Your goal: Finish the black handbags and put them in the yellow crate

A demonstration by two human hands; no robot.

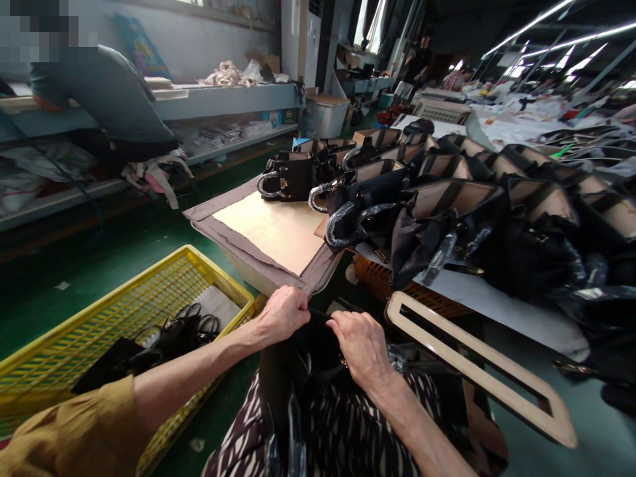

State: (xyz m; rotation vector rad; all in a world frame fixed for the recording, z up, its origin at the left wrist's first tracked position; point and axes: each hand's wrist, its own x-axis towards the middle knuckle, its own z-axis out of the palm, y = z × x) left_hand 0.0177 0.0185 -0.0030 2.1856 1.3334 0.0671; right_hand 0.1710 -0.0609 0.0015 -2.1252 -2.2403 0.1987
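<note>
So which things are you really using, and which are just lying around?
In use:
- left hand and right hand, both gripping
- black bag on the lap

Lying about:
- yellow crate with a few dark bags in it
- black handbags in rows on the table
- tan board
- beige cut-out frame

Mustard sleeve (pixel 74 430); dark, white-striped patterned garment (pixel 338 430) over lap.

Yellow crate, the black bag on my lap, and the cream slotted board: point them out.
Yellow crate (pixel 139 291): head view, far mesh wall.
Black bag (pixel 320 341): head view, top edge.
Cream slotted board (pixel 467 368): head view, near long side.
</note>
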